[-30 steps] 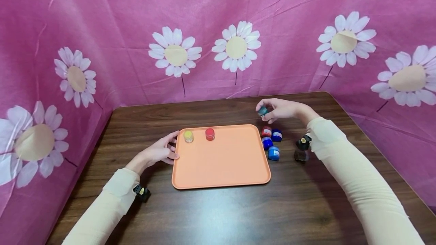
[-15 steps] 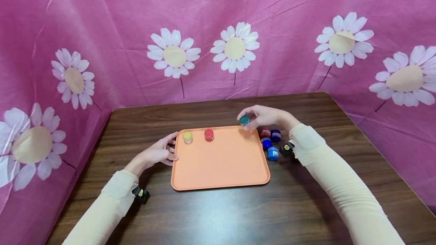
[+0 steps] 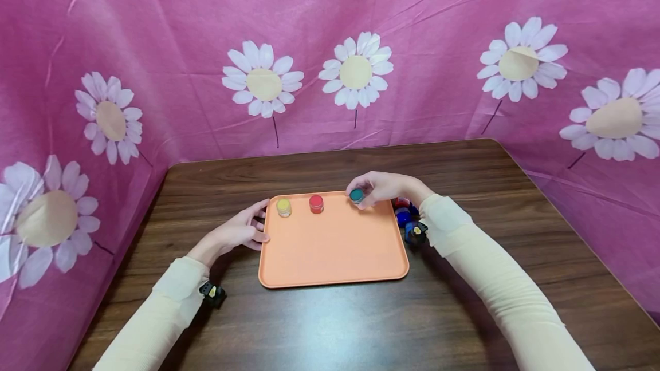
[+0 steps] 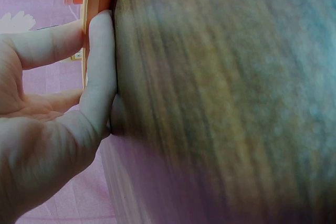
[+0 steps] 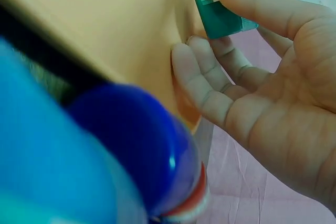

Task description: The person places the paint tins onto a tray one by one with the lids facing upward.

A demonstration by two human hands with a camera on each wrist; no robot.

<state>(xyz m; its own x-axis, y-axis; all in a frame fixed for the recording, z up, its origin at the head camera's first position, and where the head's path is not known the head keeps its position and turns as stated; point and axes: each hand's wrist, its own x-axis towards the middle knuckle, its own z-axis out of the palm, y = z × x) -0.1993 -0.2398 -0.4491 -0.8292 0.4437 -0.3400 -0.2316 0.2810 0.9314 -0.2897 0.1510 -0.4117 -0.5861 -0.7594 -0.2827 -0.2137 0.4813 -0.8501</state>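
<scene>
Tray (image 3: 335, 251) touches the relaxed left hand (image 3: 239, 229); the right hand (image 3: 382, 186) pinches the green jar (image 3: 356, 195), best lowered level, avoiding the red jar (image 3: 317, 204) between both hands.

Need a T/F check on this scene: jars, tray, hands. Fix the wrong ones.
1. The right hand holds a green jar. True.
2. The red jar on the orange tray is between the yellow jar and the green jar. True.
3. The left hand holds the yellow jar. False: the left hand touches the tray's edge.
4. The tray holds the blue jars. False: the blue jars are right of it.
5. The yellow jar is upright. True.
</scene>
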